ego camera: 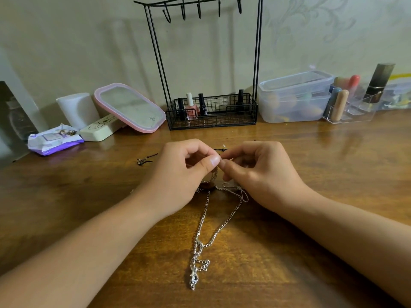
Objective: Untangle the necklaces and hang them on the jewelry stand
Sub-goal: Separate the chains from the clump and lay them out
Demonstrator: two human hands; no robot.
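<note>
A silver chain necklace (203, 227) lies on the wooden table (311, 165), its dark-stoned pendant (194, 279) nearest me. Its upper end runs up under my hands into a small tangle with a brown piece (208, 185). My left hand (178, 174) and my right hand (260, 172) meet fingertip to fingertip above that tangle, both pinching a fine bit of chain between thumb and forefinger. A thin black cord necklace (144, 160) shows behind my hands, partly hidden by them. The black wire jewelry stand (206, 63) rises at the back, its hooks bare.
Nail polish bottles stand in the stand's wire basket (211, 121). A pink-rimmed mirror (130, 107), a white tube and a purple wipes pack (54, 140) sit at back left. Clear plastic boxes (293, 96) and a cosmetics organizer (353, 107) sit at back right.
</note>
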